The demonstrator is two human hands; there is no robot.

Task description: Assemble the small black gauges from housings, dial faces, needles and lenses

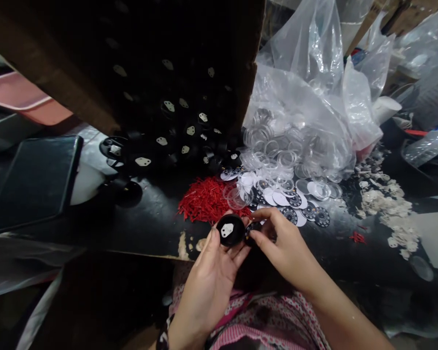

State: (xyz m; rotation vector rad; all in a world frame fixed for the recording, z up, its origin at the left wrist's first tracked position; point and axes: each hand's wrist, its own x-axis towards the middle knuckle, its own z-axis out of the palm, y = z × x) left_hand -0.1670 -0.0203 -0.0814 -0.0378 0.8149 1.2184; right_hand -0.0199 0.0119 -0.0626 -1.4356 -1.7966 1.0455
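Observation:
My left hand [213, 274] is closed around a small round black plastic cup [237, 235], its open side facing up. Inside the cup lies a white plate with small holes [227, 230]. Between the thumb and fingers of my right hand [286, 243] is a round black printed dial disc [252, 229], tilted and partly covered by the fingers, right beside the cup's rim. Just behind my hands lie a heap of thin red pointers [200, 199] and a spread of black-and-white dial discs [288, 214].
A big cardboard box [253, 82] with many black cups opens toward me. Clear plastic rings [273, 141] spill from a plastic bag [306, 87]. Small white parts [387, 209] are piled at right. At left are a dark flat tray [32, 180] and a pink bin [25, 95].

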